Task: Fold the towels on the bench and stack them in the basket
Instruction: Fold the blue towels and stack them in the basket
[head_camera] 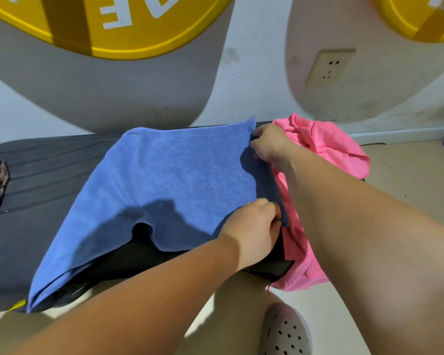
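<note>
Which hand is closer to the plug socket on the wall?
Right. The right hand pinches the blue towel at its far corner, below the socket; the left hand pinches its near edge, further away.

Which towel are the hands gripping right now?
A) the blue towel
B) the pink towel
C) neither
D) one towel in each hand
A: the left hand and the right hand both pinch the right edge of the blue towel, while the pink towel lies crumpled beside it.
</note>
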